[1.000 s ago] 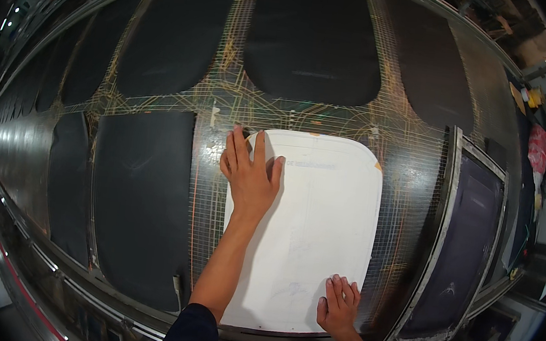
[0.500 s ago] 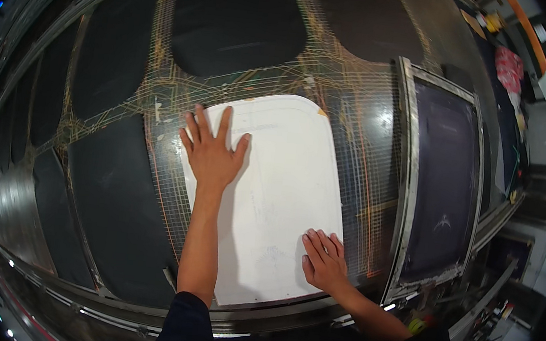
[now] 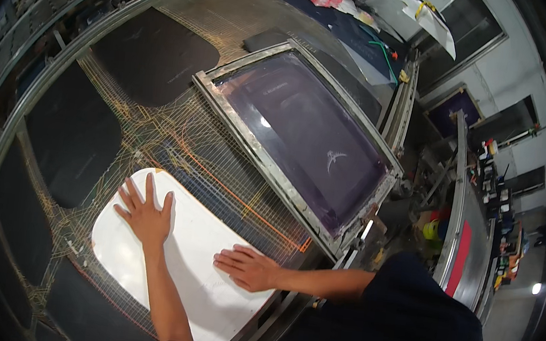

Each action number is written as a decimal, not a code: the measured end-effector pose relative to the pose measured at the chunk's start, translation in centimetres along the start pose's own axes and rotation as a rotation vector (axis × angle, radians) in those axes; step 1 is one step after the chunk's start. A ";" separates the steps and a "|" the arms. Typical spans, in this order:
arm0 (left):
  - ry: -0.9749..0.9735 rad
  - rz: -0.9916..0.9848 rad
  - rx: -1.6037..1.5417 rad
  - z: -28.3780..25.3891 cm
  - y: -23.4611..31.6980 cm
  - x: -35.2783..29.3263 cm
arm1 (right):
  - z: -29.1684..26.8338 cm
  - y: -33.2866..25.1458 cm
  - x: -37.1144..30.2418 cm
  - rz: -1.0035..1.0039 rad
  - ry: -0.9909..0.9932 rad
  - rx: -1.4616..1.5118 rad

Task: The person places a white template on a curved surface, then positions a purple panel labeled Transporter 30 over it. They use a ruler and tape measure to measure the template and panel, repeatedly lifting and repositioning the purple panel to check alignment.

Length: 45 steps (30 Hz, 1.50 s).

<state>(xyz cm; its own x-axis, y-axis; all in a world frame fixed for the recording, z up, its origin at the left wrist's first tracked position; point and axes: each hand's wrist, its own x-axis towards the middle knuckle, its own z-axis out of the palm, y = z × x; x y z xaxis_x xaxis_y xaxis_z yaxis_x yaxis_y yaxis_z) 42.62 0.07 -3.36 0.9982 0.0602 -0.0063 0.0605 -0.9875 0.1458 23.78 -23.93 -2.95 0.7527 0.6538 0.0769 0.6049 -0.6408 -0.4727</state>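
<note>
Table (image 3: 213, 8), grid-lined; white sheet (image 3: 195, 242) at near edge, under left hand (image 3: 148, 222), fingers apart, and right hand (image 3: 250, 269), fingers nearly together; screen (image 3: 298, 123), pale emblem (image 3: 334, 157).

Faint print, no word legible

A pale emblem (image 3: 333, 157) stood on the purple screen (image 3: 297, 130); the lettering (image 3: 285, 89) toward its far end was too small to read — as were the faint marks on the sheet (image 3: 193, 245) and a black panel (image 3: 156, 52).
</note>
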 end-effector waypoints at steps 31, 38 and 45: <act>0.122 -0.051 -0.007 1.7 -0.7 -34.5 | -0.1 1.5 -2.6 -0.164 -0.031 -0.231; 0.102 -0.109 -0.198 1.1 -1.1 -35.0 | -0.4 1.9 -2.7 -0.191 -0.021 -0.146; 0.482 -0.238 -0.498 3.3 -2.2 -34.4 | -11.9 8.6 -5.7 -0.003 0.214 0.159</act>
<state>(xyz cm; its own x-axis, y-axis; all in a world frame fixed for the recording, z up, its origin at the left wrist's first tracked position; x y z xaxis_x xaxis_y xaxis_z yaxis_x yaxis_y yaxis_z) 8.20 -0.35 -6.77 0.8394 0.4352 0.3255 0.1524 -0.7634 0.6277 27.74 -37.93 3.01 0.7991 0.5446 0.2547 0.5715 -0.5565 -0.6031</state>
